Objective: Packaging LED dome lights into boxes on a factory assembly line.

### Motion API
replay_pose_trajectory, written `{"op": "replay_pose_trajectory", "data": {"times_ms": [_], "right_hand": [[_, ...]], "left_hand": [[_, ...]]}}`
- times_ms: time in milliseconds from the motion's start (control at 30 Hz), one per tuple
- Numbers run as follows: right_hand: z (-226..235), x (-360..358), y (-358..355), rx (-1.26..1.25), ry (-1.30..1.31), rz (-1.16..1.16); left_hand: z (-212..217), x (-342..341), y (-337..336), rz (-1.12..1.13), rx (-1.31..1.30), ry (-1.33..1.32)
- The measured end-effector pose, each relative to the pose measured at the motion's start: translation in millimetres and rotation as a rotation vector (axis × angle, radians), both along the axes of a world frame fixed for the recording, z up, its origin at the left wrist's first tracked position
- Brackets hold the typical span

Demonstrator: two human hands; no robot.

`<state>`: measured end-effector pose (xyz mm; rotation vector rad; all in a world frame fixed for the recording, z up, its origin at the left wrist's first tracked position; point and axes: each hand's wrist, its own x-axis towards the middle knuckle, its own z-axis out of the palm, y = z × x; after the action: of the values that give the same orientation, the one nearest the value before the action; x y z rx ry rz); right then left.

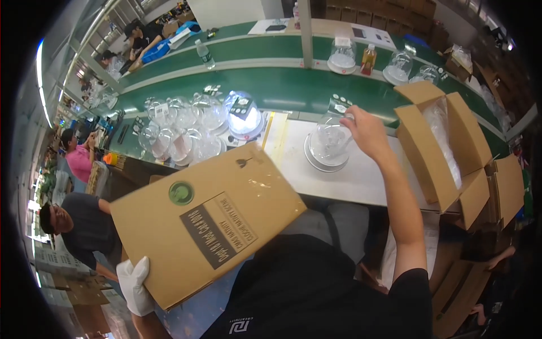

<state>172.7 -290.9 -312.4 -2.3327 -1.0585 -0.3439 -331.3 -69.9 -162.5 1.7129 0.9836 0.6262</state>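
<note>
My left hand (pixel 135 285), in a white glove, grips the lower corner of a closed brown cardboard box (pixel 209 223) with a dark label and a green round mark, held tilted over my lap. My right hand (pixel 367 133) is bare and grasps the top of a clear dome-shaped product (pixel 328 144) that stands on a round base on the pale work surface (pixel 361 181). The dome carries a small dark tag at its top.
Several more clear domes (pixel 186 127) crowd the bench to the left. An open cardboard box (pixel 446 147) with a plastic liner stands at the right. A green conveyor (pixel 282 85) with domes and bottles runs behind. Other people sit at the left.
</note>
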Motion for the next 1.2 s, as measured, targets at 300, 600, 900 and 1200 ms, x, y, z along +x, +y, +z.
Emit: {"op": "replay_pose_trajectory", "data": {"times_ms": [300,600,900,1200], "right_hand": [[265.0,14.6,-126.5,0.123,-0.352,0.094],[391.1,-22.8,-195.4,-0.059,-0.356,0.201],[410.2,-29.3,-177.6,-0.052,-0.253,0.448],[321.5,1.4,-101.2,-0.018,0.012,0.676]], "left_hand": [[60.8,217.7,-23.6,-0.674,0.285,0.132],[67.6,417.5,-120.9,-1.264,0.521,0.198],[13.7,455.3,-145.0,-1.646,0.525,0.073],[24.1,397.4,16.8,-1.678,0.525,0.516]]}}
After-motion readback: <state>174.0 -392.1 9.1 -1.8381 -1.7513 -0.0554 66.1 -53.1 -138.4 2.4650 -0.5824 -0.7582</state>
